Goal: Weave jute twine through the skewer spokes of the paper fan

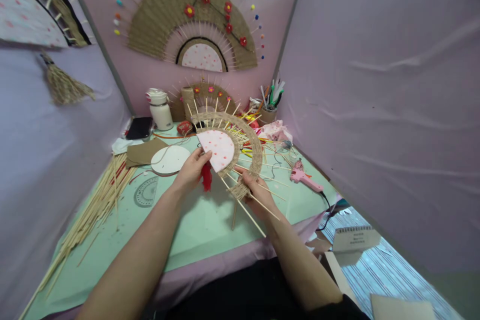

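Between my hands, above the table, is a half-round fan [256,152] of thin wooden sticks with twine woven through them in a band. Its centre is a white half-disc [218,148] with small pink spots, edged in twine. My left hand [194,169] pinches the flat edge of the half-disc, thumb on top. A red tassel [206,177] hangs just beside those fingers. My right hand [255,191] is closed around the sticks and the woven band at the fan's lower right end. Some of its fingers are hidden behind the fan.
Loose wooden sticks [90,205] lie along the table's left side, near a protractor [146,192] and a white disc [170,160]. A pink glue gun [305,178] with a cord rests at right. Behind stand a white bottle [160,110] and a tool cup [267,116]. A large fan [150,25] hangs behind.
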